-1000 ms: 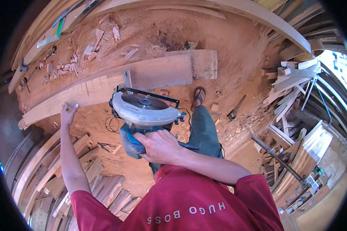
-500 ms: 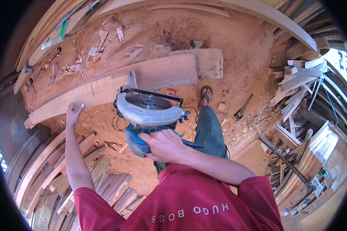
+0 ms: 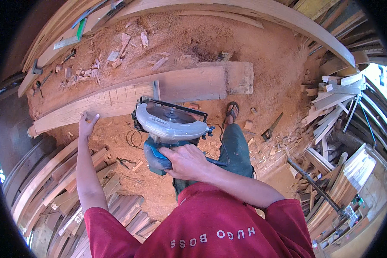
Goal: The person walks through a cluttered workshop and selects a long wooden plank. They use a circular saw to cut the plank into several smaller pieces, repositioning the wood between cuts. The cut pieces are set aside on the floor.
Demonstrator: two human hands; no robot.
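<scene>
My right hand (image 3: 185, 161) is wrapped around the blue handle of a circular saw (image 3: 170, 129). The saw has a pale grey guard, with its round blade showing inside. Its front end is at the near edge of a long, curved wooden plank (image 3: 116, 99), beside a short upright strip (image 3: 156, 90). Several thin cross lines mark the plank's face left of the saw. My left hand (image 3: 88, 124) is at the plank's near edge, further left, with thumb and forefinger apart. Its other fingers are mostly hidden.
A handsaw (image 3: 271, 127) lies on the sawdust-covered ground to the right of my sandalled foot (image 3: 231, 112). Stacked boards (image 3: 51, 180) fill the lower left, and offcuts (image 3: 335, 96) are heaped at the right. A dark cable (image 3: 134, 138) curls near the saw. Curved beams (image 3: 245, 8) span the far side.
The whole view has shifted slightly. Both hands, the circular saw and the plank keep about the same places relative to one another.
</scene>
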